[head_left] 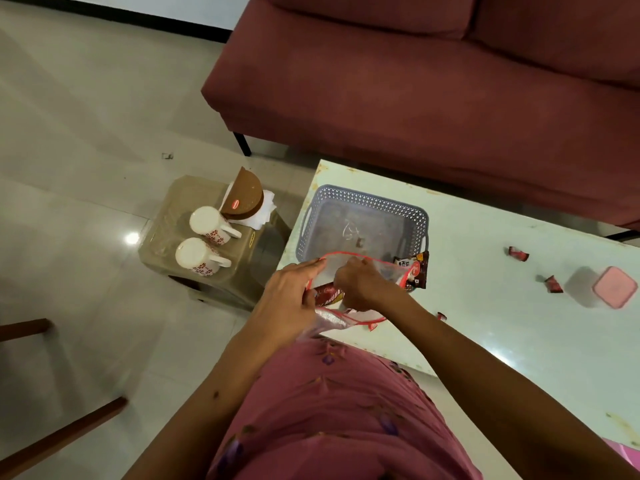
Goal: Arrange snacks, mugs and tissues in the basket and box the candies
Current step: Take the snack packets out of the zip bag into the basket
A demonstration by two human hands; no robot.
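Right hand (358, 284) and left hand (294, 296) grip snack bag (349, 268) just before basket (363, 216)

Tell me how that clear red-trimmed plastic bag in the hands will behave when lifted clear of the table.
The clear bag probably flops: its film is crumpled and sags below the left hand. It likely weighs little itself, with only a snack packet visible inside. Its mouth may collapse unless both the left and right hand keep it open.

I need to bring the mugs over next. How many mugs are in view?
2. Both white ceramic mugs with red flower prints stand on the translucent plastic stool left of the table: one farther, one nearer.
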